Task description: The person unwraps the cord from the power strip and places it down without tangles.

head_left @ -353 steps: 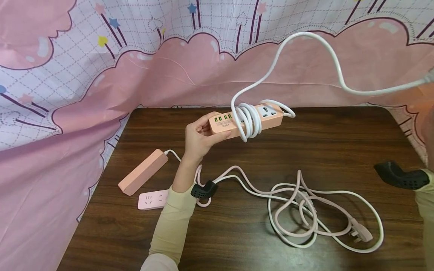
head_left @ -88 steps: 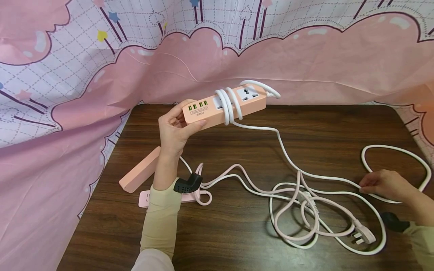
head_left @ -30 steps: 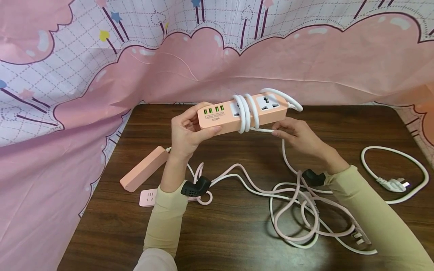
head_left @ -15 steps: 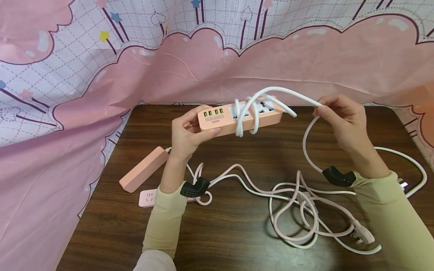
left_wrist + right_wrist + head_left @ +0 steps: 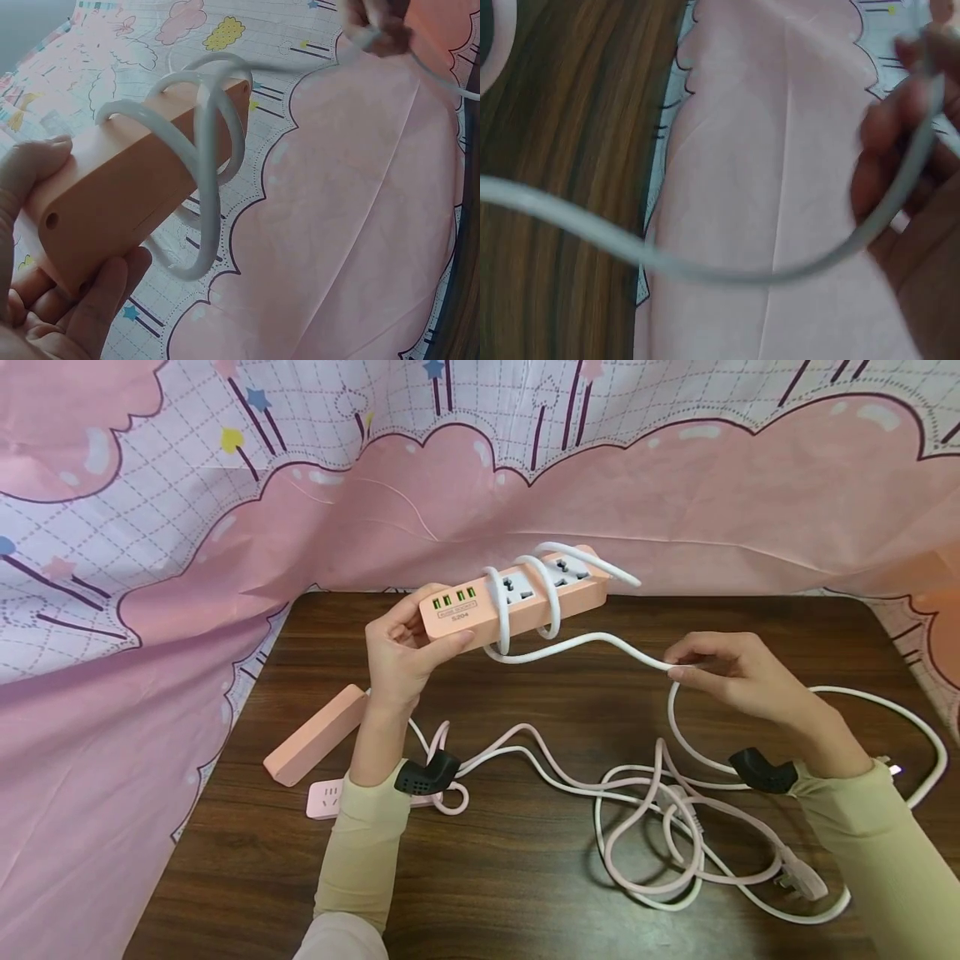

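Note:
In the head view, my left hand (image 5: 397, 656) grips the near-left end of a peach power strip (image 5: 528, 617) and holds it above the table, with thumb in front and fingers behind. The strip's white cord (image 5: 600, 636) makes loose loops around its body and leaves from underneath. My right hand (image 5: 742, 681) pinches this cord to the right of the strip, and the rest hangs down to the table. The left wrist view shows the strip's underside (image 5: 142, 195) and the loops, slack around it. In the right wrist view the cord (image 5: 742, 276) curves down from the fingers, blurred.
On the dark wooden table (image 5: 510, 877) lie another peach strip (image 5: 317, 735) and a pink strip (image 5: 324, 799), partly behind the left arm. Their cords tangle at centre right, beside a pink plug (image 5: 804, 877). A patterned curtain (image 5: 675, 518) stands behind.
The tight coil around the strip has loosened to fewer loops. The right hand went from the table to the strip, swung the cord up over it, then lowered it in front. The white plug now lies on the table.

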Demonstrator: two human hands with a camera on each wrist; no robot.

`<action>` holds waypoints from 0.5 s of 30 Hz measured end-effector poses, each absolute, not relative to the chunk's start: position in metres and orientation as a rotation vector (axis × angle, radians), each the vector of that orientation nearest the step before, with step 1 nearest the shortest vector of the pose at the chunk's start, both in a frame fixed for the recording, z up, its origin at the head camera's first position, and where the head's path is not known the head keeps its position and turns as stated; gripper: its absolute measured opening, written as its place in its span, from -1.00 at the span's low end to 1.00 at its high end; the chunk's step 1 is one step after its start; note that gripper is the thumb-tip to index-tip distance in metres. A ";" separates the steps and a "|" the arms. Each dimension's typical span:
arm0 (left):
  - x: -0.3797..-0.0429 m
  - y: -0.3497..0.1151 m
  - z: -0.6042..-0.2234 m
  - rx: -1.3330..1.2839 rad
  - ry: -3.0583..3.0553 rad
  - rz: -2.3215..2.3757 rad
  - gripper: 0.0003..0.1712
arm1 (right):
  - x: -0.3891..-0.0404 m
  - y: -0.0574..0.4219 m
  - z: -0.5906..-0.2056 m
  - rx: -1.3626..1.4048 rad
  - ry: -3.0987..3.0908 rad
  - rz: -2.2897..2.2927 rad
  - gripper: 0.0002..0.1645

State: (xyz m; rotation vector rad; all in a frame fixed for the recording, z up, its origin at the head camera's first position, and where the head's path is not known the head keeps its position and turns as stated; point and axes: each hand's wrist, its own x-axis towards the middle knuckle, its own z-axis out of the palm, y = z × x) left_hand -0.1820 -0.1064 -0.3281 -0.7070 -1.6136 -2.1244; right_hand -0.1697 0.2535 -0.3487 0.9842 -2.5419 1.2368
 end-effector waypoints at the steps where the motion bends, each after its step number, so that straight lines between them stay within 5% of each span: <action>1: -0.182 -0.106 -0.328 -0.706 -1.608 -2.134 -0.46 | -0.171 0.252 -0.350 0.940 -2.607 1.162 -0.76; 5: -0.180 -0.107 -0.328 -0.702 -1.611 -2.170 -0.46 | -0.179 0.247 -0.352 0.761 -2.742 0.960 -0.97; 15: -0.177 -0.107 -0.330 -0.727 -1.693 -2.198 -0.43 | -0.200 0.247 -0.330 0.290 -2.507 1.109 -0.92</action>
